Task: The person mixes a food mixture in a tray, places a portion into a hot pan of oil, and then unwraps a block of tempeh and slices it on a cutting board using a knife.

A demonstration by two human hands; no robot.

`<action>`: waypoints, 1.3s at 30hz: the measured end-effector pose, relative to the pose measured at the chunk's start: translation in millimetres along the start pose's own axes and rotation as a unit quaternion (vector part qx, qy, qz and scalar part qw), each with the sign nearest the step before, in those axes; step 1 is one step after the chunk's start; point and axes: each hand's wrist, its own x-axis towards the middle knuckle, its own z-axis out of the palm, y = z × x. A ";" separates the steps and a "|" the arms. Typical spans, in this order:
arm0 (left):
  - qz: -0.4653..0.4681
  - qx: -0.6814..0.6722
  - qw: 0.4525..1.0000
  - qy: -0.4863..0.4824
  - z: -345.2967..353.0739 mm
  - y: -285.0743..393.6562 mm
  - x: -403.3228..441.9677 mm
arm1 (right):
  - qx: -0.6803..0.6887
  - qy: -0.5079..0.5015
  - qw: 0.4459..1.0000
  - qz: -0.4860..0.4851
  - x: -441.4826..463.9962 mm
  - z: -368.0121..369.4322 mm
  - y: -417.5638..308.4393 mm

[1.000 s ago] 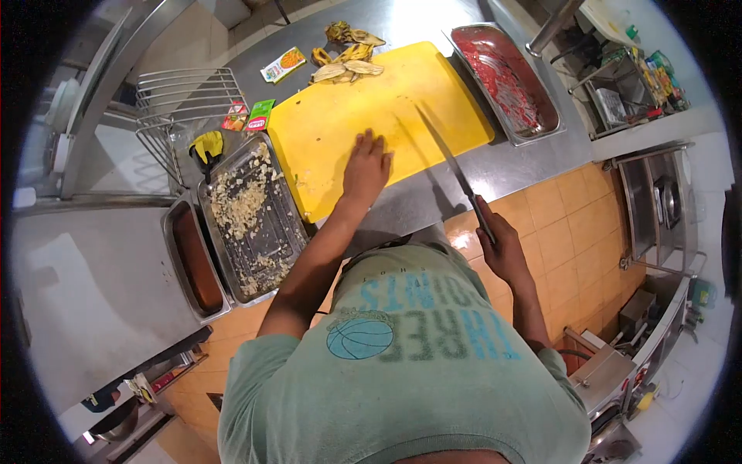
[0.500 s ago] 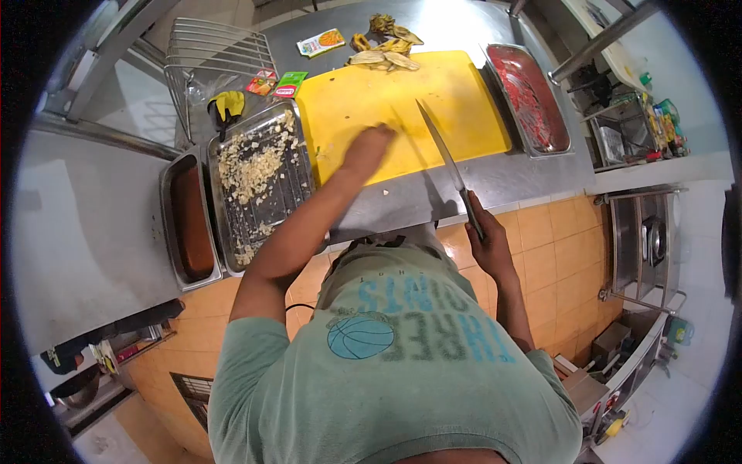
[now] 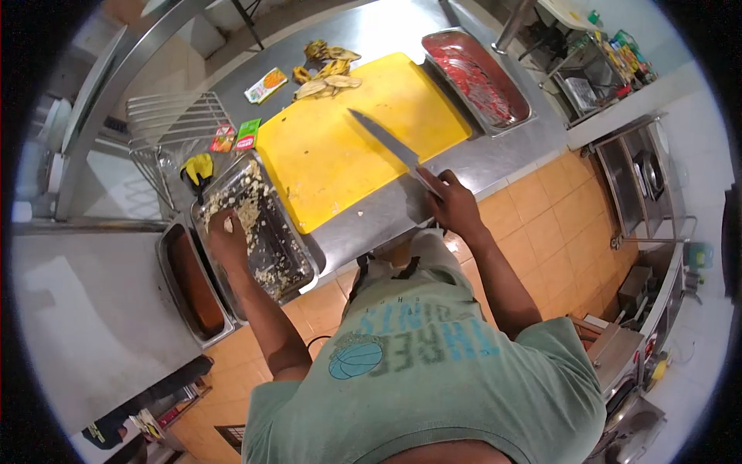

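My right hand is wrapped round the handle of a large kitchen knife. Its long blade points away from me, over the near part of a yellow cutting board. Small dark specks dot the board. At the left, my left hand is down over a metal tray with pale chopped pieces scattered in it. The fingers are curled together, with something whitish showing at them that I cannot make out.
Brown-red sauce fills a narrow pan on the left. Another metal pan, red-smeared, stands right of the board. Yellow-brown peels, a seasoning packet, a green packet, a yellow-black glove and a wire rack lie beyond.
My left hand has gone from above the board to the tray of chopped pieces at the left. The knife has swung left and lower over the board. My view has shifted and turned.
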 end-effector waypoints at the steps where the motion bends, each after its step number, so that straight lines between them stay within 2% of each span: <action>1: 0.008 -0.016 1.000 0.010 -0.5 15.9 -4.4 | 0.013 0.002 1.000 -0.003 5.2 -0.3 2.5; 4: 0.005 -0.125 0.992 0.024 13.0 60.7 -22.5 | 0.048 -0.004 0.999 -0.007 6.3 -9.4 8.5; 6: 0.055 -0.188 0.981 0.003 20.4 103.4 -39.9 | 0.138 0.041 0.988 -0.047 -6.6 -18.5 22.7; 8: 0.077 -0.289 0.952 -0.061 39.4 145.3 -57.9 | 0.235 0.086 0.964 -0.093 -21.1 -30.7 42.3; 10: 0.078 -0.305 0.939 -0.139 53.5 216.2 -82.7 | 0.234 0.067 0.969 -0.052 -41.7 -42.8 72.0; 11: 0.106 -0.325 0.918 -0.201 66.5 247.0 -94.2 | 0.279 0.053 0.958 -0.031 -56.6 -53.0 90.3; 12: 0.134 -0.344 0.891 -0.264 82.1 280.8 -106.5 | 0.324 0.039 0.945 -0.010 -71.4 -66.0 110.2; 15: -0.063 -0.498 0.739 -0.449 119.0 410.4 -158.5 | 0.270 0.119 0.955 -0.041 -108.5 -124.5 170.7; 18: -0.114 -0.566 0.618 -0.533 166.4 527.7 -204.9 | 0.223 0.160 0.961 0.009 -148.7 -171.3 225.2; 19: -0.093 -0.548 0.662 -0.503 177.0 569.3 -218.8 | 0.198 0.167 0.965 0.032 -159.3 -188.3 243.1; 22: -0.078 -0.463 0.703 -0.535 211.9 636.9 -233.0 | 0.155 0.191 0.965 0.091 -180.8 -240.7 286.8; 23: -0.125 -0.534 0.658 -0.516 221.9 657.3 -240.2 | 0.150 0.198 0.963 0.108 -185.0 -255.0 298.5; 24: -0.150 -0.537 0.638 -0.531 227.3 673.5 -239.4 | 0.151 0.199 0.962 0.115 -187.9 -265.6 311.4; 26: -0.170 -0.538 0.628 -0.535 240.4 700.6 -235.9 | 0.154 0.200 0.960 0.122 -185.6 -280.9 338.5; 29: -0.180 -0.567 0.639 -0.488 274.7 723.3 -222.3 | 0.160 0.197 0.958 0.134 -167.1 -297.5 372.4; 33: -0.238 -0.573 0.660 -0.423 313.9 742.1 -190.6 | 0.176 0.173 0.963 0.107 -127.5 -315.8 428.3; 39: -0.294 -0.587 0.652 -0.379 392.5 798.1 -135.2 | 0.155 0.123 0.975 0.101 -35.2 -348.0 523.6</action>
